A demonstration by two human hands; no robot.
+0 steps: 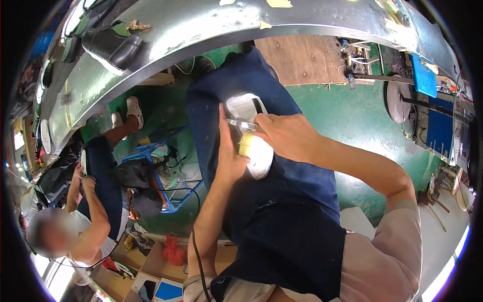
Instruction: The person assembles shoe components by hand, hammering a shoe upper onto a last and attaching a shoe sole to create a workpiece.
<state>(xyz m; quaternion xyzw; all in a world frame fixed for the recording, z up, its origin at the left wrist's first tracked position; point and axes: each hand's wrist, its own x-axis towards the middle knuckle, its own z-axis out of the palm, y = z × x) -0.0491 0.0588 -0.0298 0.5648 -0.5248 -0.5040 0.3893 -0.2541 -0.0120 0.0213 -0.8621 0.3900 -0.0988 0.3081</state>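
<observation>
Across my apron-covered lap lies a white shoe-shaped piece (259, 160), brightly lit, with a pale yellow part at its middle. My left hand (230, 156) grips it along its left side, fingers pointing away from me and the thumb over its edge. From above right, my right hand (284, 133) is closed around a hand tool with a shiny metal blade (240, 124), which lies across the piece and reaches toward my left fingers. A short black part sticks up beside the right fingers; I cannot tell whether it belongs to the tool.
A curved metal workbench (201, 43) runs ahead, with a black shoe (113, 49) at its left. At left a co-worker (93, 211) sits handling a shoe. Between us stands a blue-framed stool (173, 204); a black cable (196, 239) hangs by my left arm. Cardboard boxes (156, 261) stand behind.
</observation>
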